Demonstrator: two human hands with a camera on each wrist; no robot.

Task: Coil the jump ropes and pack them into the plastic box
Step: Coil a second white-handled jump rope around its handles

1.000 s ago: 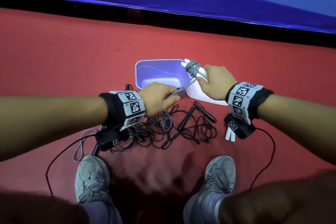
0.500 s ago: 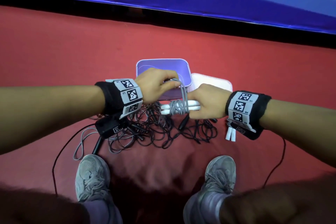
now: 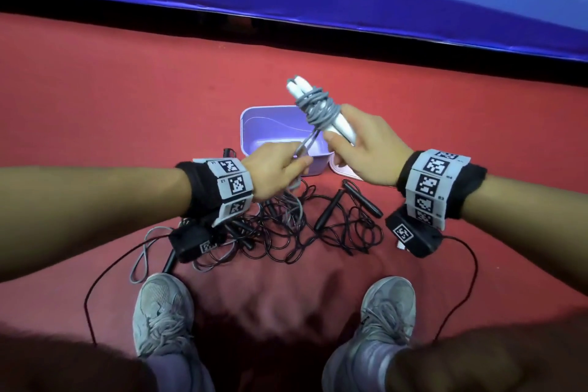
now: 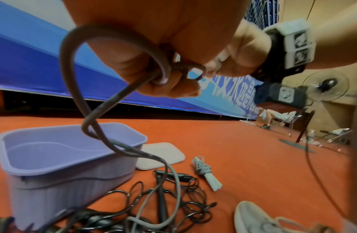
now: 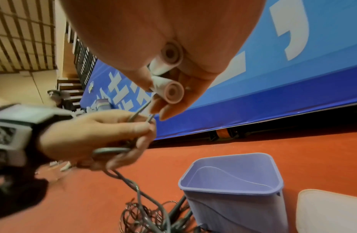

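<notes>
Right hand [image 3: 370, 149]: grips white handles of grey jump rope [image 3: 316, 108] | Left hand [image 3: 275, 169]: pinches its cord | Lilac plastic box [image 3: 254, 124]: open on floor

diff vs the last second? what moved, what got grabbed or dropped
The right hand swung the white handles from lying level in front of the box back to pointing up and away, over the purple box. The left hand dropped lower and nearer, drawing the grey rope taut for another wrap. Both grips unchanged. Box, lid and black ropes stayed put.
</notes>
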